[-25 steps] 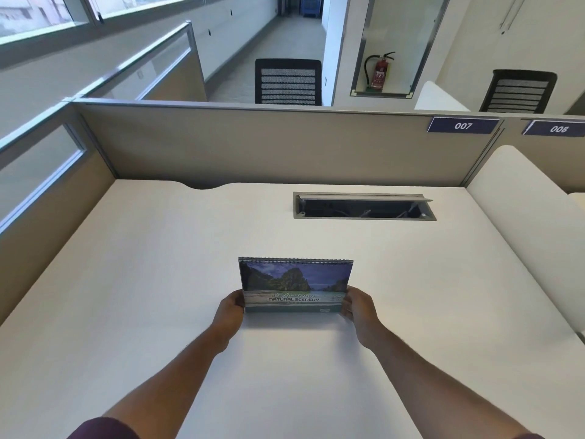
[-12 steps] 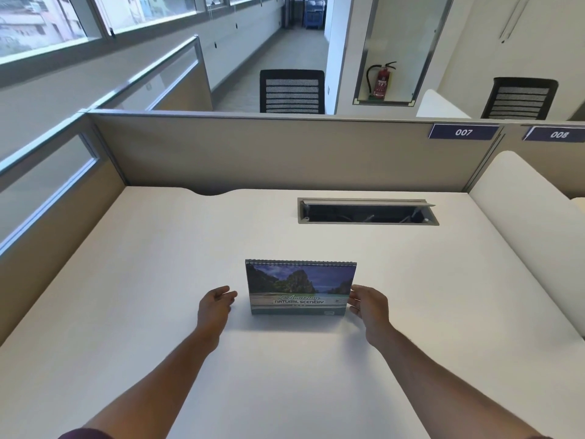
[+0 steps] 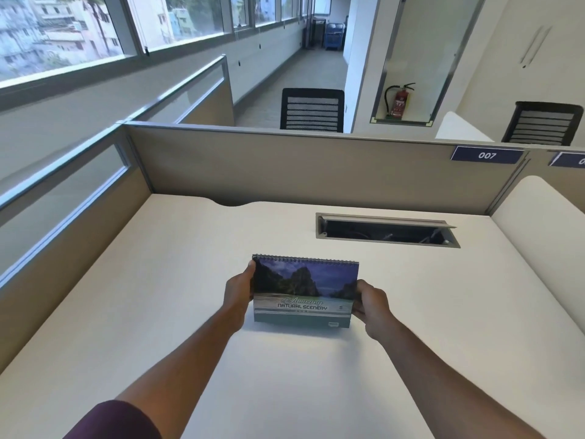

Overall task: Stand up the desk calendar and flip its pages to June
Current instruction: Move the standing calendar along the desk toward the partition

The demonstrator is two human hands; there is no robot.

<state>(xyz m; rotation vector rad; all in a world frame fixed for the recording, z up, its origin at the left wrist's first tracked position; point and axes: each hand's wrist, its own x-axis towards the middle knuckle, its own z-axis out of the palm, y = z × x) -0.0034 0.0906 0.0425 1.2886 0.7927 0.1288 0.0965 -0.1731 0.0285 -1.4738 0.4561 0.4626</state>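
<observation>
Standing upright near the middle of the table [image 3: 158, 312], the desk calendar [image 3: 305, 293] is showing its scenery cover, spiral binding along the top, so the first step is judged done while the flipping to June is not yet begun. Going left to right: the left hand [image 3: 238, 294] is gripping the calendar's left edge, fingertips reaching up near the binding, forearm stretching forward; the cover is facing the wearer; the right hand [image 3: 371, 301] is pinching the right edge lower down, fingers curling around it, wrist angling inward.
</observation>
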